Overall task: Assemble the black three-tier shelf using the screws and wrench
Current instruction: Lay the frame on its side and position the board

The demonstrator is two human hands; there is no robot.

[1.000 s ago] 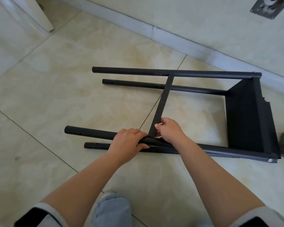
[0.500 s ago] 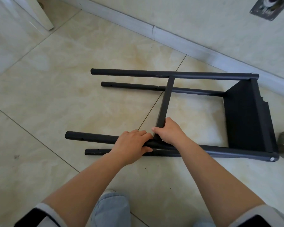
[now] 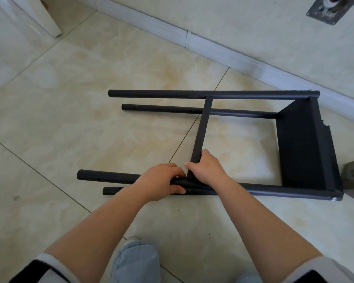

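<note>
- Head view looks down on a half-built black shelf frame [image 3: 253, 115] lying on its side on the tiled floor [image 3: 90, 99], close to the skirting board [image 3: 243, 60].
- Four black tubes run left to right; at their right ends one black shelf panel [image 3: 302, 146] is already fixed between them.
- Loose crossbar [image 3: 201, 127] stretches from the far upper tube [image 3: 192, 93] down to the near upper tube [image 3: 110, 177], roughly midway along the frame.
- Left hand [image 3: 159, 183] grips the near upper tube, its fingers [image 3: 172, 170] curled over the top and the thumb underneath, just left of where the crossbar meets the tube.
- Right hand [image 3: 207, 170] holds the lower end of the crossbar, fingers clamped around it with the thumb on the left edge, right above the tube.
- Both hands almost touch at that joint.
- Near lower tube [image 3: 110, 190] lies on the floor just below the left hand.
- A light blue knee [image 3: 135, 262] shows at the bottom edge, between the forearms.
- A dark wall plate [image 3: 327, 9] sits on the wall at top right.
</note>
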